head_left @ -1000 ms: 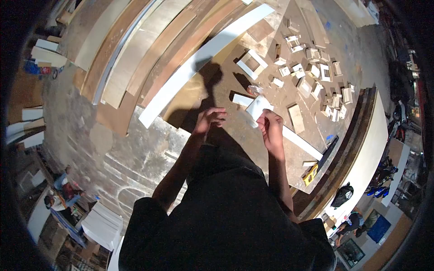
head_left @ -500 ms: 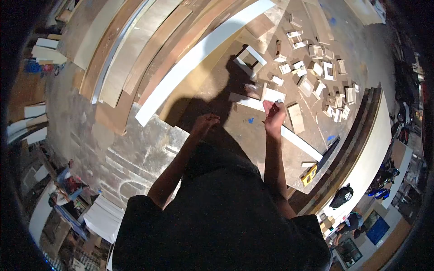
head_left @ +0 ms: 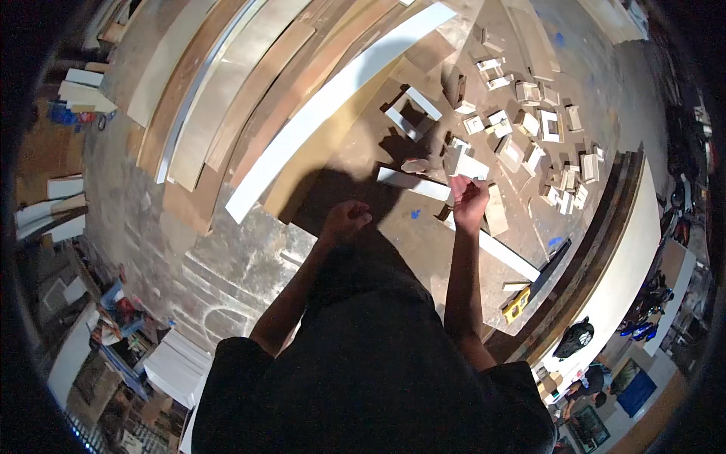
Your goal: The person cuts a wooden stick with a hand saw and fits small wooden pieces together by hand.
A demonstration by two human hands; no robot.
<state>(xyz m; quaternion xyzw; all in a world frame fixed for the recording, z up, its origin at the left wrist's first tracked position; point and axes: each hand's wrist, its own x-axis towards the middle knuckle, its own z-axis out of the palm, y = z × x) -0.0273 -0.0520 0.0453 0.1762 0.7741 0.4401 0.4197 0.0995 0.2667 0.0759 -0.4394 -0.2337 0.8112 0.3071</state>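
Note:
My right hand is closed in a pinch, fingertips at the near edge of a small pale wooden block. Whether it grips the block or something smaller cannot be made out. Beneath that hand, a long white strip runs across the worktop. My left hand hovers over the shaded near part of the worktop with its fingers curled; anything inside them is hidden. Beyond the strip lies a square wooden frame, and another flat wooden piece rests just right of my right hand.
Several small wooden assemblies are scattered at the far right. Long boards and a white strip lie to the left. A yellow-handled saw sits near the right edge, beside a bench holding a black cap. Another person is at lower right.
My right hand and the pale block beside its fingertips have shifted slightly right. My left hand has dropped a little lower in view, still curled. The whole view has tilted slightly.

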